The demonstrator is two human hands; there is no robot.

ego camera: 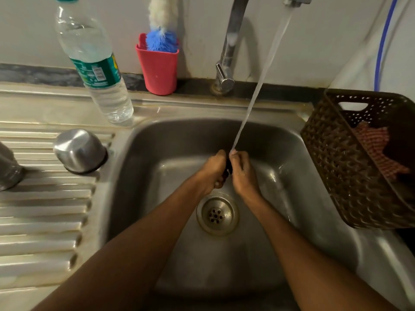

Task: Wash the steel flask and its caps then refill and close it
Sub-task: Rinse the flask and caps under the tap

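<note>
Both the left hand and right hand curl round a small dark cap under the water, at 12 o'clock from the drain. At 9 o'clock the steel cap and flask sit on the worktop. Filling and closing look not yet done.

A brown basket holds a checked cloth; a red cup holds a blue brush.

Left of the basin, a ridged drainboard bears a steel cap mouth-down, and farther left a flask, cut off. A bottle stands at the basin's back-left corner; a basket sits on its right rim.
</note>
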